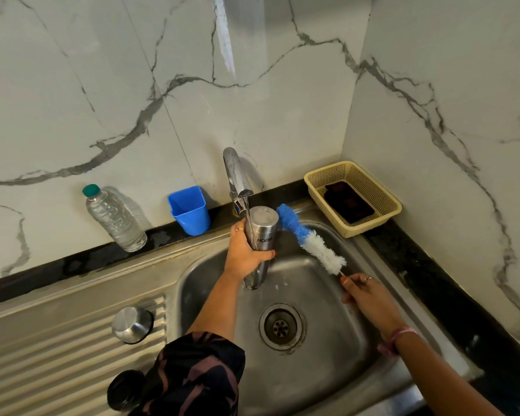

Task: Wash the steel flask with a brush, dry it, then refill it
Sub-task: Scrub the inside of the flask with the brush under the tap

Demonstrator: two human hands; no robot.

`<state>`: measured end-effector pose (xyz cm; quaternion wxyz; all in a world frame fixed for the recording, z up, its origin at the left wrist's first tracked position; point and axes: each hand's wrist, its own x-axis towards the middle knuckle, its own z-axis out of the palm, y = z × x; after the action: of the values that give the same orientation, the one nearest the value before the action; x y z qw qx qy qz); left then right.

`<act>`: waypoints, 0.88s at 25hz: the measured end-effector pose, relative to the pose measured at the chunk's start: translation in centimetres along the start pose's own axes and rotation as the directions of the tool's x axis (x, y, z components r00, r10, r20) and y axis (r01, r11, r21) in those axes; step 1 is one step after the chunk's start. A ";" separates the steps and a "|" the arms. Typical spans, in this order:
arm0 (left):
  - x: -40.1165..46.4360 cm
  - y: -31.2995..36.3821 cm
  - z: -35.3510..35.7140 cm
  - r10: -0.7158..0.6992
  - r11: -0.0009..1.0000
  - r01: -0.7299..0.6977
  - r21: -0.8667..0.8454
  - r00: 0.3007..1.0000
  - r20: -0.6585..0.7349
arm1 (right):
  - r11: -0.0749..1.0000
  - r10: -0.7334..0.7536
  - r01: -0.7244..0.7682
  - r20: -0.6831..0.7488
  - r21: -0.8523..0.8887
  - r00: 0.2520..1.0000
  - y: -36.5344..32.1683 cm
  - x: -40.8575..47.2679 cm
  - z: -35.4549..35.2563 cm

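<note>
Left hand (246, 253) wrapped round mid-body of flask (260, 235), held bottom-up over sink (357, 355) under running tap (236, 175); right hand (370, 295) pinching wire stem of brush (309, 238), bristles just beside flask. Likely slick when wet: smooth steel, rigid, moderately light while empty; best gripped round the middle, fingers fully closed. Steel drainboard (57, 349) at left carrying cap (132, 324); water bottle (114, 219), blue cup (189, 210), basket (353, 198) along black ledge against marble walls.

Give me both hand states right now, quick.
Left hand: closed around the upside-down steel flask under the running tap.
Right hand: pinching the wire handle of the blue-and-white bottle brush.
</note>
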<state>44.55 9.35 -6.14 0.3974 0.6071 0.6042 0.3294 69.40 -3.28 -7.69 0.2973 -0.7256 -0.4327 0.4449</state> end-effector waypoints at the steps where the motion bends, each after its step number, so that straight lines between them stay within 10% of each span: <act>1: -0.4 -0.3 0.3 -0.023 1.000 0.023 -0.002 0.999 -0.027 | 1.000 -0.014 0.014 0.012 -0.011 1.000 0.0 -0.1 -0.5; 9: -3.8 -2.3 0.8 -0.174 0.973 0.157 -0.168 0.981 -0.091 | 0.948 -0.211 0.225 0.083 -0.224 0.974 -2.3 -0.5 -3.9; 22: -5.5 -2.1 0.8 -0.238 0.947 0.193 -0.256 0.958 -0.160 | 0.564 -0.503 0.492 0.197 -0.663 0.842 -6.6 -0.1 -6.9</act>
<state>44.02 3.76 -7.93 0.4417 0.4510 0.6583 0.4100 73.27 -0.75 0.66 0.1208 -0.6338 -0.7504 0.1436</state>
